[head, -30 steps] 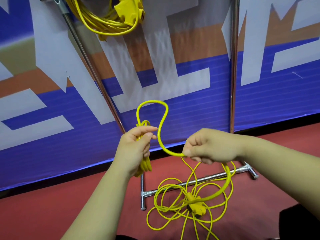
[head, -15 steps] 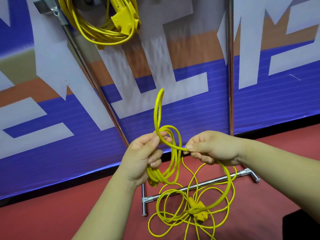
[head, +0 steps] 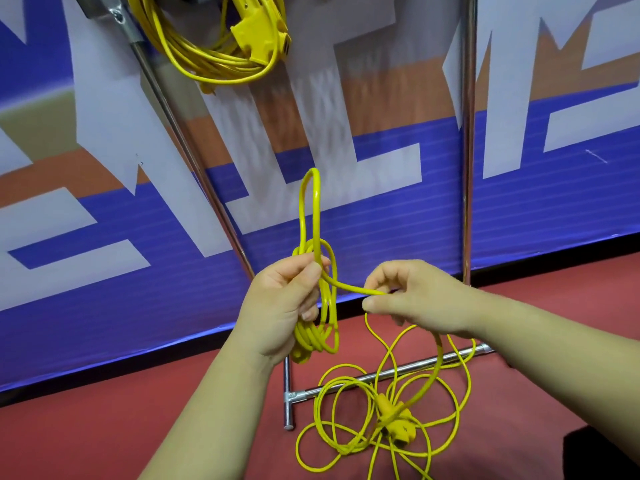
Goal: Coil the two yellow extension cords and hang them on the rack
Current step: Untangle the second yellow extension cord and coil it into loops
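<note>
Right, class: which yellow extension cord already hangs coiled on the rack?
The upper cord, hanging coiled from the rack. The other cord lies mostly loose on the floor, partly gathered in the left hand.

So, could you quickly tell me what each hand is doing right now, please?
Left hand: closed around the coil.
Right hand: closed, pinching the cord leading off the coil.

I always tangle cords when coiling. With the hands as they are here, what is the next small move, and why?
Probably slide the right hand down the strand it pinches, then bring another loop up to the left hand. The left hand grips only a few loops of the cord, and most of it lies loose on the floor; one coil hangs on the rack.
</note>
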Demonstrator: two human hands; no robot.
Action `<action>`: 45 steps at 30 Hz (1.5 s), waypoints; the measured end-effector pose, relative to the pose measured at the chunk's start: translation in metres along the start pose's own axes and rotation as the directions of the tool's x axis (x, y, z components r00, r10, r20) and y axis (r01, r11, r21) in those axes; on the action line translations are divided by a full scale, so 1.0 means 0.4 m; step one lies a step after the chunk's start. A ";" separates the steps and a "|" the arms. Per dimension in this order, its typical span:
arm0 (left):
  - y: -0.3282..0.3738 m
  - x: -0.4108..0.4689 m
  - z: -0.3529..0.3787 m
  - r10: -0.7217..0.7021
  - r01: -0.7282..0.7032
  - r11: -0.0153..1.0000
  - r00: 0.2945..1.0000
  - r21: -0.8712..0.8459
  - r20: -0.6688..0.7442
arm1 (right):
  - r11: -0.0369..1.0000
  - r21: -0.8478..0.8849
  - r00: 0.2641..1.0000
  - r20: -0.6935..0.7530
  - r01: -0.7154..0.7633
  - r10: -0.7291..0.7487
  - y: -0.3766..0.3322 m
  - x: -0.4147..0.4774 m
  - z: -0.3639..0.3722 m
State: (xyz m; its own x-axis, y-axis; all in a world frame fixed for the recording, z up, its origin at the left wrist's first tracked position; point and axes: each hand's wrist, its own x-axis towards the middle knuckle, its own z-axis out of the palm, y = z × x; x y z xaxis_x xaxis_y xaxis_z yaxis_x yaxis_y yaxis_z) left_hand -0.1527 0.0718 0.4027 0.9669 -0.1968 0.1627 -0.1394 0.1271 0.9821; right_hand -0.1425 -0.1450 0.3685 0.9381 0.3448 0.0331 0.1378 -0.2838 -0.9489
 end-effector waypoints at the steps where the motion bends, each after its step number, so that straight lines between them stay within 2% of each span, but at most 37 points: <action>1: -0.002 0.003 0.002 0.003 -0.003 1.000 0.999 0.000 -0.046 | 0.988 -0.140 0.990 -0.119 0.060 -0.077 0.002 -0.003 0.012; 3: -0.007 0.009 0.005 -0.002 -0.001 1.000 0.990 -0.021 -0.140 | 0.906 -0.408 0.902 -0.338 0.117 -0.269 0.006 -0.005 0.038; 4: -0.009 0.012 0.005 -0.006 -0.001 0.999 0.984 -0.037 -0.176 | 0.850 -0.512 0.842 -0.398 0.126 -0.364 0.004 -0.005 0.049; 6: -0.010 0.018 0.003 -0.011 -0.005 0.997 0.975 -0.071 -0.223 | 0.735 -0.661 0.736 -0.421 0.151 -0.530 -0.002 0.002 0.064; 8: -0.010 0.022 -0.004 -0.017 -0.009 0.996 0.963 -0.092 -0.268 | 0.636 -0.753 0.665 -0.389 0.168 -0.637 -0.007 0.016 0.064; 10: -0.015 0.025 -0.019 -0.035 -0.004 0.993 0.945 -0.119 -0.325 | 0.574 -0.804 0.626 -0.369 0.156 -0.687 -0.009 0.028 0.051; 12: -0.021 0.026 -0.042 -0.045 0.000 0.992 0.929 -0.123 -0.368 | 0.577 -0.808 0.612 -0.399 0.117 -0.683 -0.013 0.035 0.028; 14: -0.026 0.025 -0.066 -0.044 0.005 0.995 0.921 -0.100 -0.388 | 0.616 -0.786 0.626 -0.455 0.051 -0.634 -0.009 0.043 0.000; 16: -0.022 0.021 -0.083 -0.040 0.030 0.999 0.916 -0.032 -0.399 | 0.653 -0.756 0.689 -0.503 -0.057 -0.522 0.008 0.055 -0.023; 19: 0.014 0.014 -0.096 -0.018 0.048 0.997 0.917 0.067 -0.399 | 0.639 -0.736 0.785 -0.525 -0.224 -0.329 0.031 0.066 -0.039; 24: 0.149 0.023 -0.092 0.020 0.001 0.998 0.935 0.058 -0.355 | 0.605 -0.749 0.869 -0.460 -0.269 -0.183 0.011 0.044 -0.032; 29: 0.258 0.028 -0.044 0.017 -0.052 0.989 0.971 -0.139 -0.240 | 0.483 -0.862 0.950 -0.263 -0.155 -0.165 -0.027 -0.007 0.000; 32: 0.267 0.019 0.004 0.046 -0.085 0.981 0.976 -0.176 -0.213 | 0.468 -0.883 0.986 -0.104 -0.032 -0.130 -0.047 -0.042 0.008; 35: 0.243 0.005 0.047 0.090 -0.129 0.981 0.966 -0.148 -0.244 | 0.507 -0.847 0.986 0.116 0.160 -0.116 -0.069 -0.084 0.001; 37: 0.216 -0.006 0.072 0.102 -0.138 0.983 0.958 -0.119 -0.267 | 0.529 -0.794 0.952 0.283 0.299 -0.113 -0.079 -0.112 -0.008; 39: 0.184 -0.016 0.091 0.098 -0.119 0.991 0.953 -0.055 -0.288 | 0.589 -0.715 0.914 0.388 0.377 -0.114 -0.087 -0.134 -0.014; 41: 0.149 -0.027 0.103 0.091 -0.084 0.996 0.953 0.036 -0.289 | 0.660 -0.635 0.895 0.424 0.402 -0.137 -0.097 -0.148 -0.021; 45: 0.079 -0.050 0.115 0.096 -0.037 0.969 0.967 0.244 -0.236 | 0.804 -0.457 0.894 0.403 0.380 -0.193 -0.124 -0.152 -0.037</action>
State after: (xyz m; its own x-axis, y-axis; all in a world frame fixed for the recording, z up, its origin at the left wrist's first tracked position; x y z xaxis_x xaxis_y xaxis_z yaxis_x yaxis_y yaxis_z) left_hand -0.1862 0.0352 0.4350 0.9720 0.0514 0.2292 -0.2229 -0.1064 0.9690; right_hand -0.2016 -0.1651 0.4184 0.6842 0.7242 0.0864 0.6124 -0.5061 -0.6073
